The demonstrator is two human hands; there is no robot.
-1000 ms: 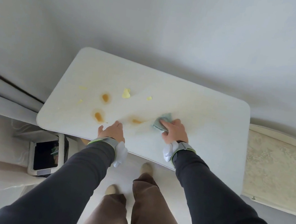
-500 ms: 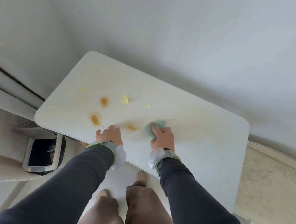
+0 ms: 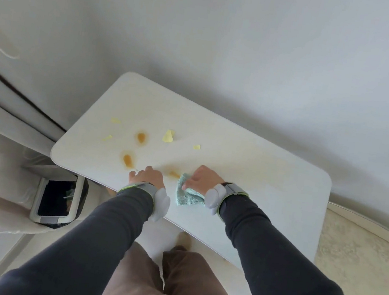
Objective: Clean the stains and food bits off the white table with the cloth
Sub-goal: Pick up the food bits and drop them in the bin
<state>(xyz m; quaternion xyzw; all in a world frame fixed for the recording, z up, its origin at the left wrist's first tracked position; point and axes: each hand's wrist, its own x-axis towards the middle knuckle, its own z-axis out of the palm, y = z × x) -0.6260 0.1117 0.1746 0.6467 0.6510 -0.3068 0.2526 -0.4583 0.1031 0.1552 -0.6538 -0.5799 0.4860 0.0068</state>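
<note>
The white table carries brown stains and several yellow food bits on its left half. My right hand presses a light green cloth flat on the table near the front edge, right beside a small brown stain. My left hand rests on the table's front edge just left of the cloth, fingers down on the surface, holding nothing.
A bin with a dark opening stands on the floor under the table's left corner. A pale rug lies to the right. My legs and feet are at the table's front edge.
My right hand has dragged the cloth leftward and toward the front edge, closer to my left hand. The left hand has stayed at the table's edge.
</note>
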